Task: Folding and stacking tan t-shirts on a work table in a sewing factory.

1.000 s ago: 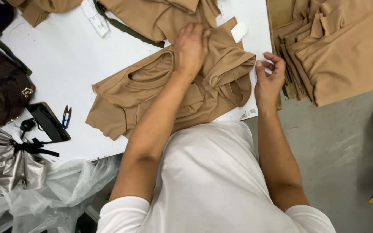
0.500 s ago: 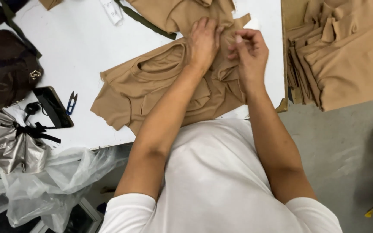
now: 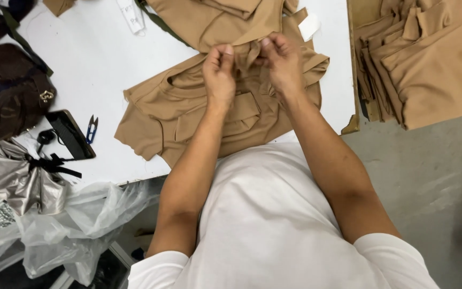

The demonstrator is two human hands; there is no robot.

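Both hands meet at 12 o'clock over a tan garment (image 3: 188, 107) spread on the white table (image 3: 92, 59). The left hand (image 3: 219, 72) and right hand (image 3: 282, 64) each have fingers pressed together, pinching a raised fold of the tan cloth between them. Both forearms reach straight forward from a white T-shirt, elbows bent outward. A white rectangular tag (image 3: 309, 25) lies at 1 o'clock beside the cloth; a white paper label (image 3: 130, 13) lies at 11 o'clock. A stack of folded tan garments (image 3: 429, 59) sits at 2 o'clock. Small blue snips (image 3: 91, 128) lie at 9 o'clock beside a dark phone (image 3: 70, 134), with clear plastic bags (image 3: 76, 225) at 8 o'clock.
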